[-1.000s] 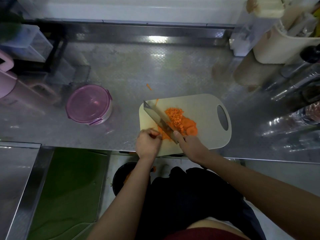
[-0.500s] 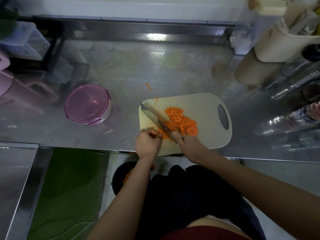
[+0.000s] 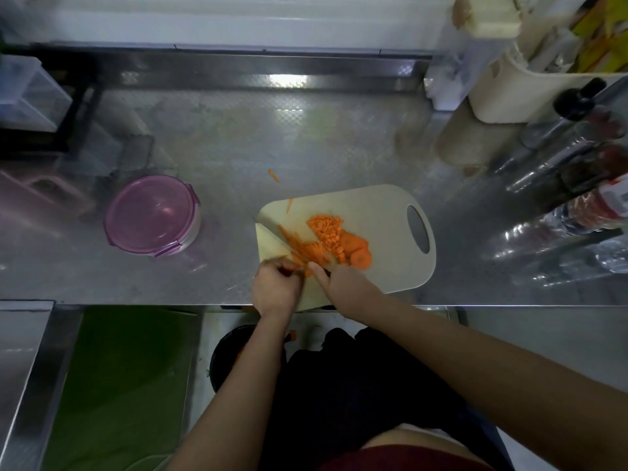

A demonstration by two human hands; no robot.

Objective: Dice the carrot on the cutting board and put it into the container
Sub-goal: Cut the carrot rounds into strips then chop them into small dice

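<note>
A beige cutting board (image 3: 384,212) lies at the steel counter's front edge. On it are a pile of diced carrot (image 3: 326,227), round carrot slices (image 3: 358,253) and a bunch of carrot strips (image 3: 307,249). My right hand (image 3: 339,282) grips the handle of a knife (image 3: 272,241). Its blade runs toward the board's far left corner, just left of the strips. My left hand (image 3: 275,288) sits at the board's near left edge with curled fingers on the near ends of the strips. The round container (image 3: 153,215) with a purple lid stands shut, left of the board.
Stray carrot slivers lie on the counter (image 3: 273,175) and at the board's far edge (image 3: 289,205). Bottles (image 3: 577,185) and a cream caddy (image 3: 530,86) crowd the right side. A clear box (image 3: 27,93) stands far left. A black bin (image 3: 231,355) sits below the counter's edge.
The knife blade has shifted left across the board, and the carrot strips now show to its right. Both hands stay at the board's near edge.
</note>
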